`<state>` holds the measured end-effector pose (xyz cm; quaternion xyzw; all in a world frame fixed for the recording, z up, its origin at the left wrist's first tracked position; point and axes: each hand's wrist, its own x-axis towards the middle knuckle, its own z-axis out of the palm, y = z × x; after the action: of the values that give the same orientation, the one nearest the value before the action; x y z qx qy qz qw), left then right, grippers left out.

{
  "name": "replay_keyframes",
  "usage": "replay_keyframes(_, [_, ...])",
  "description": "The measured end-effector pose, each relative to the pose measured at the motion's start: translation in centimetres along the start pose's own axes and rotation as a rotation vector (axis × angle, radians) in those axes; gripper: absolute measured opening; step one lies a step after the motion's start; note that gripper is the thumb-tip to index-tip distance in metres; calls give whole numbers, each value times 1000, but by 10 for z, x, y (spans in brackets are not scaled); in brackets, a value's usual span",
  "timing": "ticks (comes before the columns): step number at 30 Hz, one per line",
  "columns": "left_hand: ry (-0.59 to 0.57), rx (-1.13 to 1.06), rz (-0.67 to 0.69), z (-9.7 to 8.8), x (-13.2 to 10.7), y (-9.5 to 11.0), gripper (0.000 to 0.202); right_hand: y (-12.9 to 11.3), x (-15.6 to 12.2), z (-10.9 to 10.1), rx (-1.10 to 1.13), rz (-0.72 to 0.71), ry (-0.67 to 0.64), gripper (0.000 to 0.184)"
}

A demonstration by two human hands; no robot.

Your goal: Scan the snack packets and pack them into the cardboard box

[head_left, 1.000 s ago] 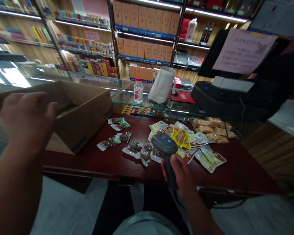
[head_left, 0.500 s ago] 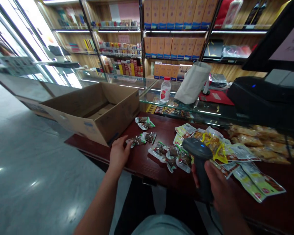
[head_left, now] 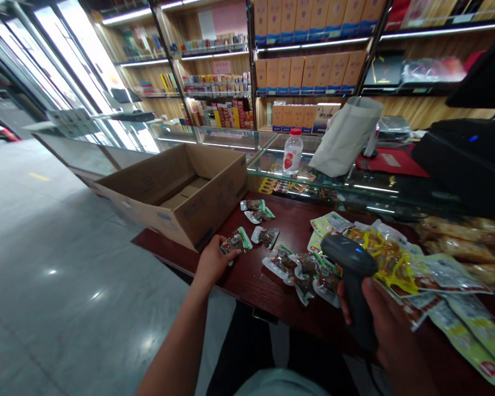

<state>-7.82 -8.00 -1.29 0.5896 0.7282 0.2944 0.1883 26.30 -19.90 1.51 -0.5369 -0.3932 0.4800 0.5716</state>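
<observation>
My left hand (head_left: 215, 263) is closed on a small clear snack packet (head_left: 236, 241) with a green edge and dark contents, near the front of the dark red counter (head_left: 247, 280). Just right of it lies another dark snack packet (head_left: 268, 237), with two more behind. In my right hand (head_left: 385, 319) is a black barcode scanner (head_left: 350, 261), its fingers wrapped round the handle and a blue light showing on top. A cluster of similar small packets (head_left: 303, 269) lies on the counter between my hands.
An open cardboard box (head_left: 206, 217) stands at the counter's left. Yellow-green snack bags (head_left: 470, 324) and tan packaged food (head_left: 457, 247) lie to the right. Behind, a glass display case (head_left: 268, 157) bears a red-capped bottle (head_left: 292, 154) and a white bag (head_left: 342, 140).
My left hand has closed on one small packet and drawn it apart from its neighbour, tilting it up. My right hand still holds the scanner. The whole view has shifted slightly.
</observation>
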Motion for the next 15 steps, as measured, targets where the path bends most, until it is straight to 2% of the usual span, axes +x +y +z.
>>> replay_keyframes(3, [13,-242,-55,-6,-8,0,48,1,3,1,74,75,-46,45])
replay_keyframes(6, [-23,-437,-8,-11,-16,7,53,2,3,2,101,108,-49,43])
replay_keyframes(11, [-124,-588,145,-15,-29,33,58,-5,0,6,24,94,-55,51])
replay_keyframes(15, [-74,-639,87,-10,-34,54,59,-15,-4,9,-20,34,-90,49])
